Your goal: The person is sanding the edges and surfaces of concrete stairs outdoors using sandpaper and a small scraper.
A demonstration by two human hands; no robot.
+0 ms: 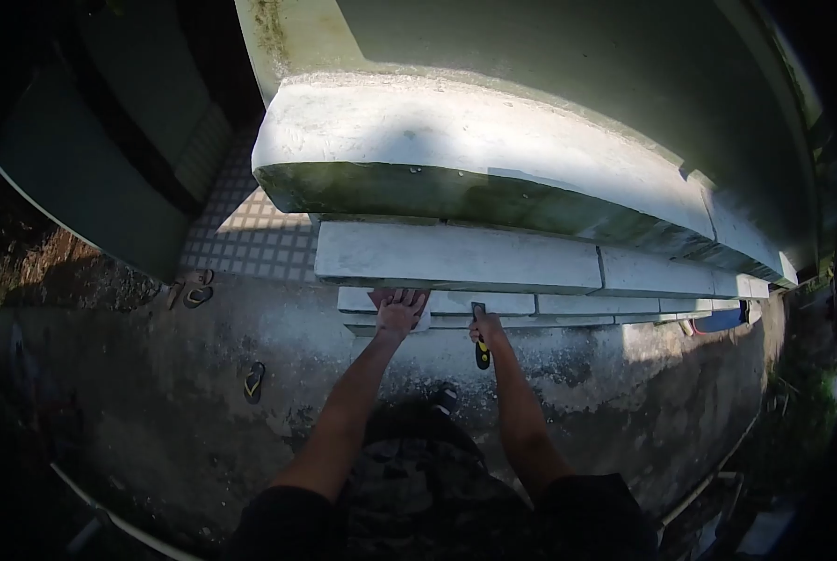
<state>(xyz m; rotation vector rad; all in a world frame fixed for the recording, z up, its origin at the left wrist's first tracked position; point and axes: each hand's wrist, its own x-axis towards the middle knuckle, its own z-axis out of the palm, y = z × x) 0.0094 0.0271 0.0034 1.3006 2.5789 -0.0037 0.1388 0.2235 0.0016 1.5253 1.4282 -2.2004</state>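
Note:
My left hand [399, 313] lies with its fingers spread on a reddish-brown sheet [376, 297], which looks like sandpaper, pressed to the front of a low, pale masonry ledge [566, 304]. To the right, my right hand [486, 327] grips a tool with a black and yellow handle [483, 356] and a dark flat end, perhaps a putty knife. That end touches or nearly touches the same ledge. Just above both hands juts a wider whitish ledge [453, 256].
A thick top ledge [460, 133] with green-stained front overhangs the lower ones. Tiled floor [264, 245] lies at left. Sandals [198, 296] and a lone flip-flop [254, 383] rest on the concrete ground. A blue object [720, 321] is at far right. A pipe [138, 531] runs behind at lower left.

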